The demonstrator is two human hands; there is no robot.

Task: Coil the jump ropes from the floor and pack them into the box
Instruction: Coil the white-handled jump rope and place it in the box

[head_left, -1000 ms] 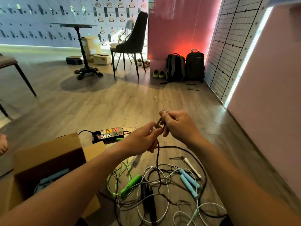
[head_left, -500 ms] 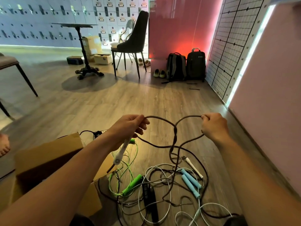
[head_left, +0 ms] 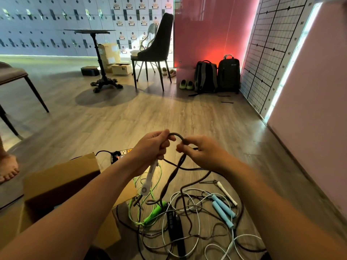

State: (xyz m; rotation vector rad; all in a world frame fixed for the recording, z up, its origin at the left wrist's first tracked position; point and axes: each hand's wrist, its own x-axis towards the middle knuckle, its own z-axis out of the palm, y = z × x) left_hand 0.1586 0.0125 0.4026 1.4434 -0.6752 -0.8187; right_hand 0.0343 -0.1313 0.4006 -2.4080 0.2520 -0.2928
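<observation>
both hands (head_left: 153,145) grip dark rope (head_left: 176,136) btwn them

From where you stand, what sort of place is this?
Probably a gym or sports club's locker area: a wall of small lockers fills the back, two backpacks and green clogs sit by the red wall, and jump ropes lie tangled on the wooden floor.

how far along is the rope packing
Early. Nothing packed is visible: the box is dark inside. In hand: the left hand and right hand loop a dark rope, its white handle hanging below the left. Left: the green rope, blue-handled rope and black handles lie tangled on the floor.
</observation>
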